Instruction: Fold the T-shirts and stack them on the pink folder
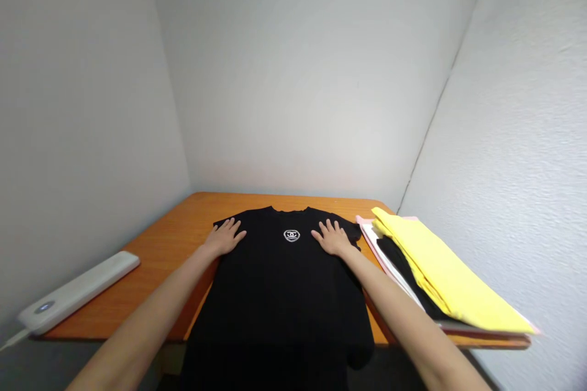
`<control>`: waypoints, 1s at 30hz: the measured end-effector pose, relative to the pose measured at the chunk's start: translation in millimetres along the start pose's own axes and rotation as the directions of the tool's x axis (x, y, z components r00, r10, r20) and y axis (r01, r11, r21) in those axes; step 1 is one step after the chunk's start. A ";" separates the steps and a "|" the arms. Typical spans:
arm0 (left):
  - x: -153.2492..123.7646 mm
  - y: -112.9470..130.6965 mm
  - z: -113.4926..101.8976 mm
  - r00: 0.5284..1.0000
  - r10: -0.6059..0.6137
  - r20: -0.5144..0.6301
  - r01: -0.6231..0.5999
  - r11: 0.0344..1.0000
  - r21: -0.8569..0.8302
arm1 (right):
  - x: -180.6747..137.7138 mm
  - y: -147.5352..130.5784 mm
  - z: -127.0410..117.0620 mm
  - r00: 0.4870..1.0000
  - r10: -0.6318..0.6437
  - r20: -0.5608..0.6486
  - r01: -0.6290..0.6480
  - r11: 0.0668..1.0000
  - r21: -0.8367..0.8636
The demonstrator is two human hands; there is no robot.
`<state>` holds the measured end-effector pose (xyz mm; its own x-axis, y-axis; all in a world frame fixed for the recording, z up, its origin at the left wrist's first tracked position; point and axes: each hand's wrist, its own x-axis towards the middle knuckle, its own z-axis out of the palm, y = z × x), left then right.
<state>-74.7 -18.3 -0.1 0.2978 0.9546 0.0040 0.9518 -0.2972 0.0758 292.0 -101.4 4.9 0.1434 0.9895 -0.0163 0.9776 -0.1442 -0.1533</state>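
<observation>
Black T-shirt (287, 284) lies under left hand (224, 237) and right hand (331, 238), both spread, gripping nothing.

In front of you stands a wide table of orange-brown wood (177, 238), with rounded far corners. Its far edge is close to a plain, pale grey wall (293, 85). On your left you have a smooth, darker grey wall (82, 104); on your right, a whiter wall with rough surface (518, 153). A thin dark line (443, 89) follows the far right corner. The light is soft, and a faint warm tint lies low on the far wall.
</observation>
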 end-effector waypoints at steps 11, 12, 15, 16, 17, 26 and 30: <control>56.9 -34.0 9.4 1.000 0.022 -0.006 -0.022 0.999 0.026 | 68.3 3.1 13.5 1.000 -0.014 0.024 0.015 0.999 -0.044; 60.6 -36.1 10.1 0.999 0.031 -0.009 -0.031 0.999 0.034 | 72.6 3.1 14.4 1.000 -0.025 0.013 0.025 0.999 -0.045; 67.9 -40.9 10.6 0.998 0.066 -0.019 -0.065 0.996 0.068 | 81.4 4.6 17.3 0.999 -0.041 -0.016 0.040 0.998 -0.046; 69.1 -41.2 9.9 0.997 0.079 -0.025 -0.076 0.994 0.083 | 83.0 5.0 18.2 0.999 -0.043 -0.025 0.042 0.998 -0.046; 69.8 -40.6 8.7 0.995 0.091 -0.034 -0.087 0.991 0.101 | 84.0 5.1 19.0 0.998 -0.048 -0.034 0.047 0.998 -0.045; 32.7 8.4 -15.9 0.941 0.237 -0.241 -0.177 0.953 0.244 | 47.2 -3.1 2.3 0.860 -0.113 -0.498 0.071 0.992 -0.103; -14.2 29.8 -10.4 0.926 0.294 -0.235 -0.257 0.951 0.174 | -15.0 5.4 -2.6 0.889 -0.079 -0.450 0.086 0.996 -0.005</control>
<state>-51.3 -40.5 12.4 0.5383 0.8014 0.2606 0.8408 -0.5316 -0.1022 295.5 -117.0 6.8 0.1201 0.8886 0.4426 0.9870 -0.0591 -0.1491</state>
